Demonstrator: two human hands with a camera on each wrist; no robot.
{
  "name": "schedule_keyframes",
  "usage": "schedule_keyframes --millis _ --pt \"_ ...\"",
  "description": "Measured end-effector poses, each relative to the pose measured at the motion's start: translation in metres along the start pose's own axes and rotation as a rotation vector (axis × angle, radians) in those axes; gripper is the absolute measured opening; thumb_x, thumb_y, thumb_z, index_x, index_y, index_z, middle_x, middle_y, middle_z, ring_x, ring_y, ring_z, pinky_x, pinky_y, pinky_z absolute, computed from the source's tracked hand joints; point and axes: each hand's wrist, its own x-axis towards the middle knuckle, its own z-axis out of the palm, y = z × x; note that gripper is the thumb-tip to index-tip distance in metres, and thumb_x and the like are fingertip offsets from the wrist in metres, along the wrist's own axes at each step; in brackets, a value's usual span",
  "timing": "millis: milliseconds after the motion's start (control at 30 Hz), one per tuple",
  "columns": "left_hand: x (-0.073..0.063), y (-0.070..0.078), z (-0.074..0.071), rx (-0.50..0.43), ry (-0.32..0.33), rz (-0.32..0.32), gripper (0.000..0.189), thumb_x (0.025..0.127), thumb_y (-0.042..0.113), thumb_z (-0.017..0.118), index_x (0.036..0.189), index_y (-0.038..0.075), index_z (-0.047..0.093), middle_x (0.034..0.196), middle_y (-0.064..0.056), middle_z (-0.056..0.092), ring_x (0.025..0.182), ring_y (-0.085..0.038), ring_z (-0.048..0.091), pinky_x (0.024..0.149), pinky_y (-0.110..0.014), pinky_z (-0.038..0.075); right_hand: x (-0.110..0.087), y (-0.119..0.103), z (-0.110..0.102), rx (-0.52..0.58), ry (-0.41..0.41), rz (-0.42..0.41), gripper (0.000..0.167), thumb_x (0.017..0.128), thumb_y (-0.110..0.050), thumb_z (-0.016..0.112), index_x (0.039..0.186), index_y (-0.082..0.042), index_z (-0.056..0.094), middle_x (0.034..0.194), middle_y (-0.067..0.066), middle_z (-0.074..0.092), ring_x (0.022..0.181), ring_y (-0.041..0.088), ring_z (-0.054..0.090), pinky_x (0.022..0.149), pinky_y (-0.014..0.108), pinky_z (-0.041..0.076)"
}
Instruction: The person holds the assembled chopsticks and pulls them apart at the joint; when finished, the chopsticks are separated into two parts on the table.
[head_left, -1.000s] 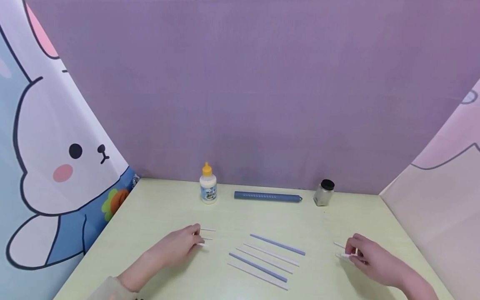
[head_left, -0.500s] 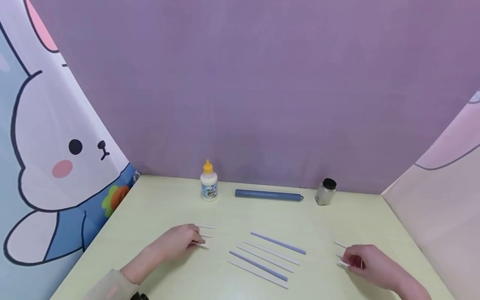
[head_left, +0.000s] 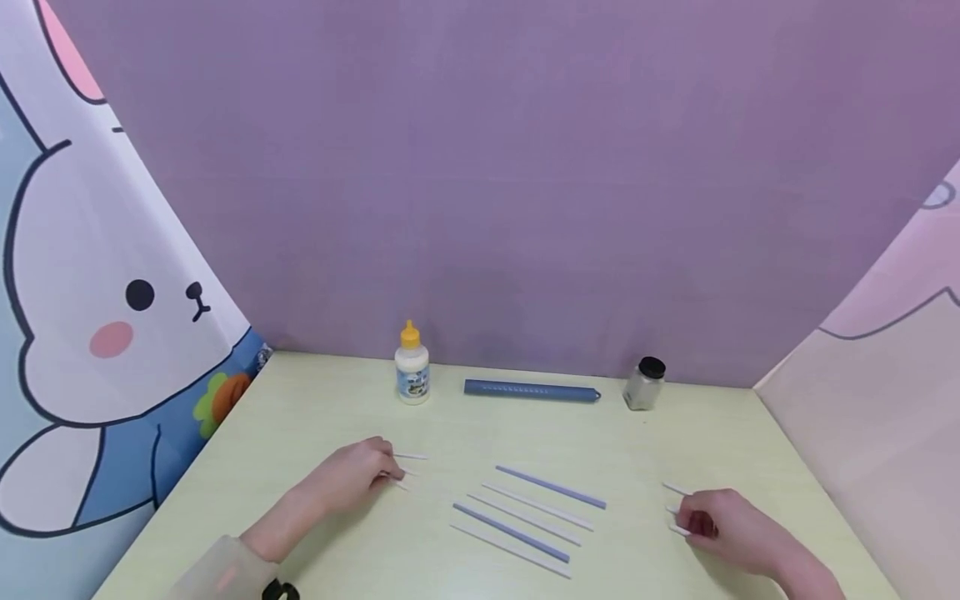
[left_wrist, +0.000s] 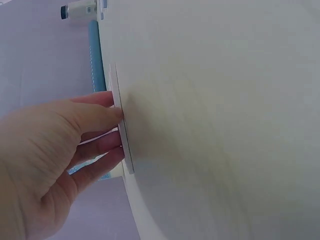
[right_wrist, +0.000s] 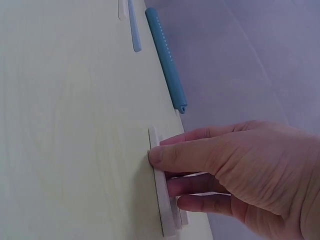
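Note:
At the table's left, my left hand (head_left: pixel 356 477) has its fingertips over several thin white sticks whose ends stick out to the right. In the left wrist view, its thumb and fingers pinch a white stick (left_wrist: pixel 129 157). My right hand (head_left: pixel 738 532) is low at the right, beside several white stick ends. Seen from the right wrist, its thumb presses the near side of a white stick (right_wrist: pixel 162 205), fingers behind it, with more sticks partly hidden there. Between the hands lie white sticks (head_left: pixel 525 515) and two blue sticks (head_left: pixel 551 487), slanted and roughly parallel.
Along the back stand a glue bottle (head_left: pixel 412 375) with a yellow cap and a small clear jar (head_left: pixel 643 387) with a black lid. A long dark blue bar (head_left: pixel 531 391) lies between them. A purple cloth (head_left: pixel 525 183) hangs behind the table.
My right hand has come down and nearer the front, its fingers now at the front white stick. My left hand stays nearly in place. The head view shifts slightly.

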Motion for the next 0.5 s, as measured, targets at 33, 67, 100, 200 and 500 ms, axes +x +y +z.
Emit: schedule_keyframes --millis 33,67,100,200,500 --pt "0.001 0.000 0.000 0.005 -0.002 -0.004 0.021 0.088 -0.001 0.081 0.100 0.015 0.086 0.090 0.005 0.071 0.085 -0.009 0.066 0.077 -0.028 0.061 0.000 0.000 0.000 0.000 0.000 -0.008 0.024 0.084 0.000 0.084 0.088 -0.018 0.068 0.079 -0.020 0.060 0.071 -0.010 0.048 0.057 0.020 0.045" --pt "0.002 0.000 0.000 0.010 -0.006 -0.008 0.021 0.088 -0.001 0.081 0.100 0.015 0.086 0.089 0.005 0.071 0.085 -0.009 0.066 0.077 -0.028 0.061 0.001 0.000 -0.001 -0.003 0.003 -0.019 0.024 0.084 -0.001 0.084 0.088 -0.019 0.068 0.079 -0.020 0.060 0.071 -0.011 0.048 0.057 0.020 0.045" --pt "0.003 0.000 0.000 0.011 -0.005 -0.006 0.021 0.088 -0.002 0.081 0.098 0.016 0.086 0.088 0.005 0.071 0.083 -0.008 0.065 0.076 -0.028 0.061 0.002 0.000 -0.001 -0.008 0.010 -0.031 0.025 0.084 0.000 0.084 0.088 -0.019 0.068 0.080 -0.020 0.060 0.072 -0.010 0.049 0.057 0.020 0.046" --pt "0.008 0.004 -0.002 0.029 -0.003 -0.002 0.020 0.086 -0.002 0.082 0.096 0.015 0.084 0.086 0.005 0.070 0.081 -0.007 0.064 0.075 -0.028 0.061 0.006 -0.003 -0.003 -0.027 0.030 -0.050 0.024 0.085 -0.001 0.083 0.089 -0.020 0.068 0.081 -0.021 0.060 0.073 -0.011 0.049 0.058 0.020 0.046" --pt "0.050 0.031 -0.005 -0.032 -0.003 0.002 0.026 0.090 0.009 0.083 0.115 0.011 0.081 0.098 0.000 0.075 0.082 -0.008 0.068 0.073 -0.023 0.057 0.050 -0.029 -0.010 -0.070 0.073 -0.090 0.019 0.090 -0.003 0.078 0.091 -0.020 0.070 0.080 -0.021 0.059 0.074 -0.009 0.050 0.061 0.021 0.047"
